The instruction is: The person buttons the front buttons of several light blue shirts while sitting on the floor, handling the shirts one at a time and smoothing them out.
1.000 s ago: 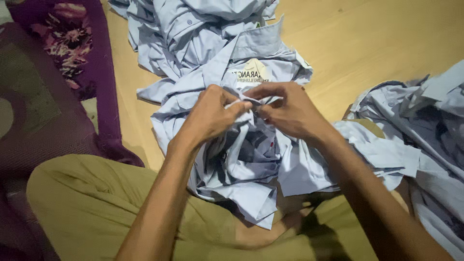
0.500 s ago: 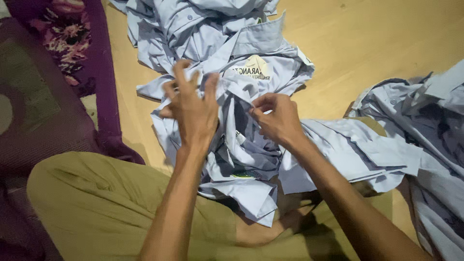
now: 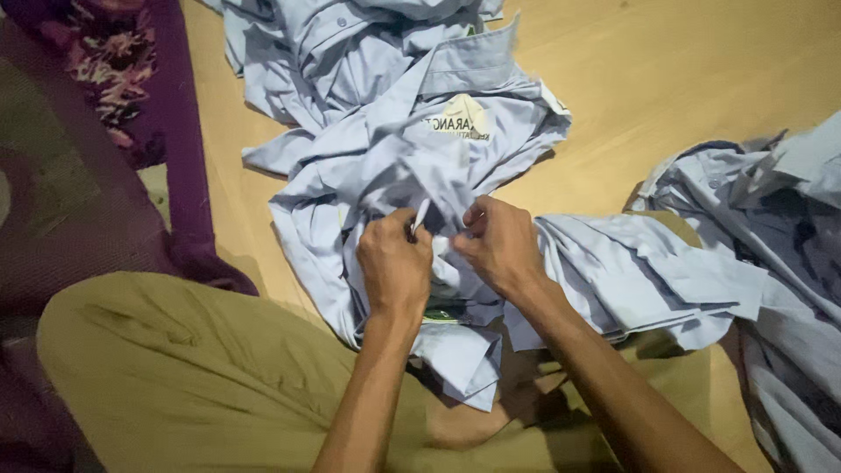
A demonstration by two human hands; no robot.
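Head view: the left hand (image 3: 394,267) is closed in a fist around a small white tool (image 3: 419,217), thin and stick-like, whose tip pokes up out of the fist and leans a little toward the right hand. Whether it is a cutter, a pen or something else cannot be told. The right hand (image 3: 499,245) sits just beside the left, fingers curled tight and pinching a fold of the pale blue shirt (image 3: 412,166) between them. The two hands nearly touch, and the pinched fold lies in the small gap between them, directly below the tool's tip.

Taking the shirt as the landmark: it lies crumpled on the wooden floor (image 3: 666,79), its long axis running from the person's lap away toward the top of the view, with a round cream patch (image 3: 462,118) on its far part, well beyond the hands. The hands work at its near middle, so the pinched spot is equally close to both. The tool stands roughly along the shirt's length.

Right of the shirt lies a heap of similar blue shirts (image 3: 762,236). Left of it is a purple patterned cloth (image 3: 131,79). Nearer than the shirt, the person's khaki trouser leg (image 3: 175,368) crosses under the forearms.
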